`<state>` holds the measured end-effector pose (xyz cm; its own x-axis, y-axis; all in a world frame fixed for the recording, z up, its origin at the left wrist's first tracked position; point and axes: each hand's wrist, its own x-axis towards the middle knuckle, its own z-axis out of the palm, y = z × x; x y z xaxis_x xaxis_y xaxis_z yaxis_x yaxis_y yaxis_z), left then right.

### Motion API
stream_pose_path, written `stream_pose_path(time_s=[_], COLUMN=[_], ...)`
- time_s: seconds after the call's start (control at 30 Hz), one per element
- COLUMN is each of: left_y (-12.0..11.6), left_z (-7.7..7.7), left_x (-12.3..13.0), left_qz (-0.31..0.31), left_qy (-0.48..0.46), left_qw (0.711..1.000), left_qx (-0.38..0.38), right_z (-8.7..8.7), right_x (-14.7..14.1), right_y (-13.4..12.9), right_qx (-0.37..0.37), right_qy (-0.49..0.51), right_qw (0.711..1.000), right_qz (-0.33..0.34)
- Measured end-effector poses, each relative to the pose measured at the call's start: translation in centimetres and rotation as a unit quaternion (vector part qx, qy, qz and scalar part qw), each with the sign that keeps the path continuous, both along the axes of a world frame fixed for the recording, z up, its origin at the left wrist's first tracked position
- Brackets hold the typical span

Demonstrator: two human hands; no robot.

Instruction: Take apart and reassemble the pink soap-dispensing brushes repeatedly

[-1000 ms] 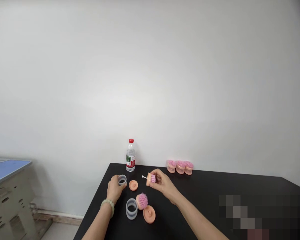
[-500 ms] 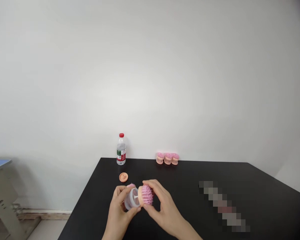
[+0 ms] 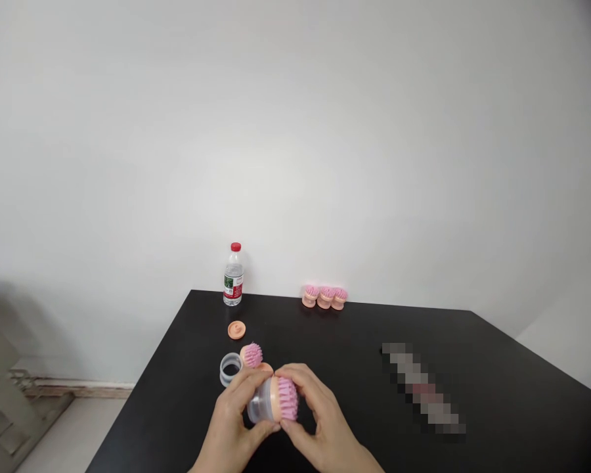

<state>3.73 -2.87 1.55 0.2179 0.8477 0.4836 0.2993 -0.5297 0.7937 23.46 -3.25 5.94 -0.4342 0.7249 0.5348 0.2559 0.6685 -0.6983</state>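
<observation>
My left hand (image 3: 241, 417) is closed round a clear plastic cup (image 3: 260, 402), its open-looking side turned right. Against that cup my right hand (image 3: 320, 414) presses a brush head (image 3: 286, 398) with pink bristles and a peach rim; the two parts touch. Just beyond my hands, on the black table, lie another pink brush head (image 3: 252, 355), a clear ring-shaped cup (image 3: 230, 369) and a peach part (image 3: 264, 368) half hidden by my fingers. Farther back lies a round peach disc (image 3: 236, 330).
A water bottle (image 3: 233, 276) with a red cap stands at the black table's (image 3: 354, 355) back left. Three pink brushes (image 3: 325, 297) stand together by the wall. A blurred-out long item (image 3: 423, 389) lies at the right.
The brush head and the clear cup have come together, where a gap with a thin white stem showed between them. More parts behind my hands are now visible as the view shifted.
</observation>
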Motion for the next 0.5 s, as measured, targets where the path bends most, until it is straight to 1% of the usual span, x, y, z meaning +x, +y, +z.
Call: stream_pose_path(time_s=[0.13,0.27,0.4,0.5], left_y=[-0.1,-0.5,-0.8,-0.9], left_z=[0.3,1.2,2.1,2.5], left_x=[0.2,0.4,0.5,0.6], left_qz=[-0.011,-0.018,-0.007,-0.008], left_qy=[0.008,0.014,0.023,0.012], left_qw=[1.0,0.997,0.994,0.99], left_qx=[-0.019,-0.068,-0.111,-0.142], right_z=[0.3,0.3,0.2,0.2], right_x=[0.3,0.5,0.9,1.1], right_y=[-0.2,-0.3,-0.3,-0.3], right_qx=[0.016,0.016,0.021,0.033], right_qy=[-0.008,-0.005,-0.011,-0.027], right_qw=[1.0,1.0,0.999,0.998], right_qz=[0.012,0.024,0.043,0.05])
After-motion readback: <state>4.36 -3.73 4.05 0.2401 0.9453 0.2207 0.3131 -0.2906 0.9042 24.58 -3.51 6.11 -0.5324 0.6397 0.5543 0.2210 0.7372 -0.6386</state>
